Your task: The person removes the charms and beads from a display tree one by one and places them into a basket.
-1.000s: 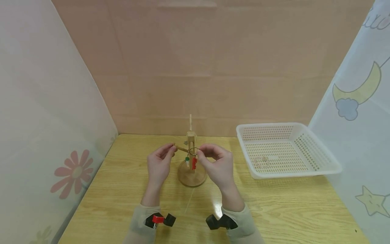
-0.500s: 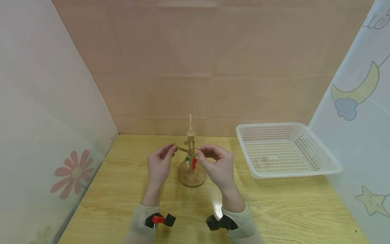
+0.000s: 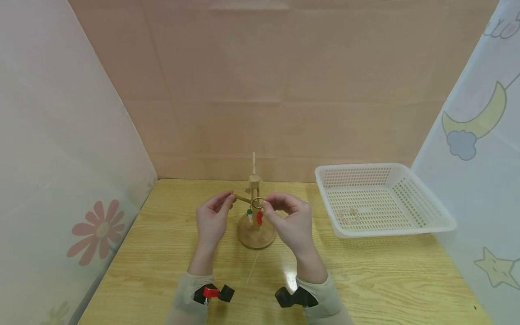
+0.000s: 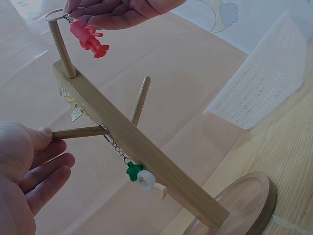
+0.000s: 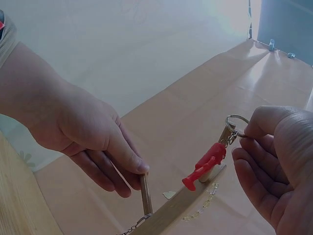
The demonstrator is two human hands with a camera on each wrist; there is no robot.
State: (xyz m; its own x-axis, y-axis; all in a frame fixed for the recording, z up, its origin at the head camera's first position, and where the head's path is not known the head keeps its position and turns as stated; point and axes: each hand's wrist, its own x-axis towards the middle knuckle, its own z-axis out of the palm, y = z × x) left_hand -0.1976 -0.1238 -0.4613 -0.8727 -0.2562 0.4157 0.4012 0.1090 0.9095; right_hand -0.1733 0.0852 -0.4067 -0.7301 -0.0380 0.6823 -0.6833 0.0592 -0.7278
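A wooden peg stand (image 3: 256,237) with a round base stands mid-table, between both hands. With thumb and fingers, my left hand (image 3: 213,216) pinches the tip of a side peg (image 4: 78,132). From that peg, close to the post, hangs a green-and-white keychain (image 4: 139,176). My right hand (image 3: 290,221) pinches the metal ring of a red figure keychain (image 5: 208,161), and the figure dangles below. The ring is at the tip of the peg facing me; whether it encircles the tip I cannot tell. A pale beaded bracelet (image 5: 205,205) hangs on the stand's other side.
On the right of the table sits a white plastic basket (image 3: 400,233), with a pale beaded strand (image 3: 349,215) inside. Cloth screens stand behind and on both sides. Another upward peg (image 4: 142,98) juts from the post's far side.
Both hands stay almost still. The red figure has turned slightly on its chain beneath the ring.
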